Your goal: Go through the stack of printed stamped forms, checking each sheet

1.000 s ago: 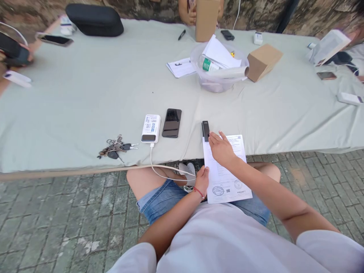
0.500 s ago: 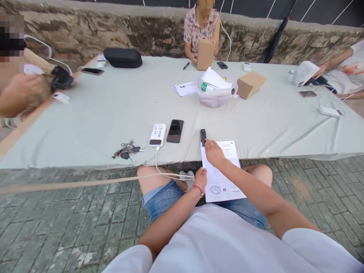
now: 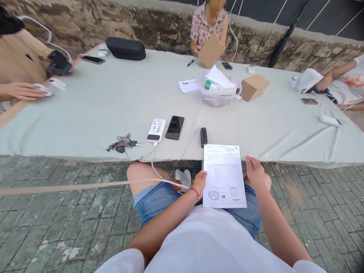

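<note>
Left hand (image 3: 200,181) pinches printed form (image 3: 224,176) over lap, right hand (image 3: 254,172) released at three o'clock edge; reading step, next needs steady two-hand hold.

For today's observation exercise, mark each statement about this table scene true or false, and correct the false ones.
1. The left hand holds the printed sheet at its left edge. True.
2. The right hand presses down on the middle of the sheet. False: it is at the sheet's right edge.
3. A white cable is plugged into the power bank. True.
4. The keys lie right of the black phone. False: they lie left of it, beyond the power bank.
5. The small black device lies on the table just above the sheet. True.
</note>
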Action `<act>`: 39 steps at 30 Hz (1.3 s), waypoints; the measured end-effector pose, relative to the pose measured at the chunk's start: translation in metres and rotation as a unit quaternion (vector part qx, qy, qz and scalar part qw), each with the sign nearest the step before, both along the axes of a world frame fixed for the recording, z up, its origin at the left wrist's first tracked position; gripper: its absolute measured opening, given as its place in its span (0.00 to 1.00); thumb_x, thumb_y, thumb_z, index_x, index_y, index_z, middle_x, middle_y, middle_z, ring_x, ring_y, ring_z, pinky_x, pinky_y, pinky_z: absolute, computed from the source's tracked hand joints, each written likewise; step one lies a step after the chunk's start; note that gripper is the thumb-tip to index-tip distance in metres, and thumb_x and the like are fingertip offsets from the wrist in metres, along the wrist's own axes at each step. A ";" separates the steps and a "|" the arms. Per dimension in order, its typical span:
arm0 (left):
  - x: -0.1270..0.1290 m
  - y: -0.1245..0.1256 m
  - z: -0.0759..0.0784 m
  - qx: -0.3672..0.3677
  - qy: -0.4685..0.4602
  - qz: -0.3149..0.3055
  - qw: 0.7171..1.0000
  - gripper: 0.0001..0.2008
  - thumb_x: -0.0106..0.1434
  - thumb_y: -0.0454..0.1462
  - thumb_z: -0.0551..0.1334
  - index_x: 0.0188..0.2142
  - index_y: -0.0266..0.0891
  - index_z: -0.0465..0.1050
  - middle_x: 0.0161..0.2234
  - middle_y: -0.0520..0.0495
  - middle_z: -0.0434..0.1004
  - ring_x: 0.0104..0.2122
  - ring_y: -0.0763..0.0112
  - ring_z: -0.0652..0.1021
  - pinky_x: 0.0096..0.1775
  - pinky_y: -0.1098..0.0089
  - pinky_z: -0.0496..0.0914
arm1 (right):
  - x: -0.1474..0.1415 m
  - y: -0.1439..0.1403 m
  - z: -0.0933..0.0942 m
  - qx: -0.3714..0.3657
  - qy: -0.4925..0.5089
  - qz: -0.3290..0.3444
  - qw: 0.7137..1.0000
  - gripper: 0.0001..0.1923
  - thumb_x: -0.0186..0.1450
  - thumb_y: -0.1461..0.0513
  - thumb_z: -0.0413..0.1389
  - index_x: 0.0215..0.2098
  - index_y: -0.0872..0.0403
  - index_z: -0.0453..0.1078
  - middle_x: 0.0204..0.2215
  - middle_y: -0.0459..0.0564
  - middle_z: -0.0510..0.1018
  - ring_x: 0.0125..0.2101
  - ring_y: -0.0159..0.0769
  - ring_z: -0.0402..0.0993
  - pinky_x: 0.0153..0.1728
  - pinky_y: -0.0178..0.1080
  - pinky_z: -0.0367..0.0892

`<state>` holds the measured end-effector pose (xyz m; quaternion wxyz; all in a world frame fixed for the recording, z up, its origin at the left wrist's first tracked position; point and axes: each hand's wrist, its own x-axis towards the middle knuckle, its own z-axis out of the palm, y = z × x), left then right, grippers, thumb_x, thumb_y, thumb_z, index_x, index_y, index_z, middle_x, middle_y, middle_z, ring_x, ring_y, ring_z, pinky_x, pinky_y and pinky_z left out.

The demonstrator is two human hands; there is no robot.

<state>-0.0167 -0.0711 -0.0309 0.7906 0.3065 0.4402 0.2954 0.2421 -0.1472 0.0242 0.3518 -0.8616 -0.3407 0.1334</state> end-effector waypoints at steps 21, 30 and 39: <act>-0.014 -0.014 -0.010 -0.186 -0.137 -0.083 0.969 0.23 0.54 0.47 0.77 0.42 0.31 0.83 0.44 0.33 0.86 0.48 0.47 0.83 0.55 0.52 0.73 | -0.017 -0.050 -0.037 0.086 0.436 -0.087 0.892 0.26 0.55 0.48 0.73 0.48 0.47 0.80 0.48 0.51 0.85 0.49 0.57 0.83 0.50 0.55 0.82; -0.015 -0.010 -0.011 -0.182 -0.103 -0.033 0.977 0.30 0.44 0.38 0.83 0.46 0.31 0.81 0.45 0.33 0.86 0.45 0.47 0.85 0.54 0.49 0.75 | -0.028 -0.069 -0.036 0.054 0.494 -0.109 0.861 0.31 0.53 0.50 0.74 0.52 0.46 0.76 0.46 0.52 0.86 0.47 0.57 0.84 0.49 0.60 0.82; -0.015 -0.013 -0.016 -0.264 -0.149 -0.071 0.950 0.23 0.59 0.42 0.75 0.50 0.29 0.80 0.51 0.31 0.83 0.54 0.45 0.81 0.61 0.48 0.71 | -0.016 -0.071 -0.041 0.069 0.435 -0.145 0.886 0.33 0.49 0.48 0.75 0.50 0.50 0.79 0.47 0.56 0.85 0.51 0.61 0.82 0.55 0.61 0.78</act>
